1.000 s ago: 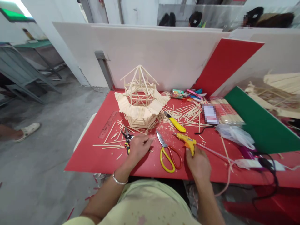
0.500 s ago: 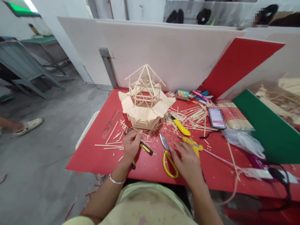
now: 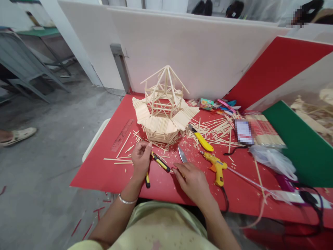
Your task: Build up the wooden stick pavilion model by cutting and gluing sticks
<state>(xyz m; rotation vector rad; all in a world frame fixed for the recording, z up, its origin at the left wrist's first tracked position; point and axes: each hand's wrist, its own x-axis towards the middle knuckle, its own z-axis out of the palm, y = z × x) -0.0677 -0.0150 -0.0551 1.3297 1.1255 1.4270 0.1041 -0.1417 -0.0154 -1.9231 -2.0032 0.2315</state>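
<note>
My left hand point(image 3: 141, 159) is closed, fingers curled and thumb against them, above the red tabletop point(image 3: 104, 177); whatever it may pinch is too small to make out. A black and yellow cutter point(image 3: 160, 162) lies just right of its fingertips. Partly under that wrist shows another black and yellow handle point(image 3: 147, 180). My right hand point(image 3: 193, 180), fingers loosely apart, is over the scissors point(image 3: 182, 155); only their blades show, and the yellow handles are hidden. Beyond both hands stands a pavilion-like model of wooden sticks point(image 3: 161, 125), its roof frame pointed.
A yellow glue gun point(image 3: 217, 165) with its cord lies right of my right hand, below a yellow utility knife point(image 3: 203, 139). Loose sticks point(image 3: 215, 128) are heaped behind. A clear ruler point(image 3: 122, 135) is at left; a phone point(image 3: 244, 132) and plastic bag point(image 3: 273, 159) lie right.
My right hand has moved left, away from the glue gun and over the scissors' handles. My left hand stays curled in nearly the same place. The view has shifted slightly.
</note>
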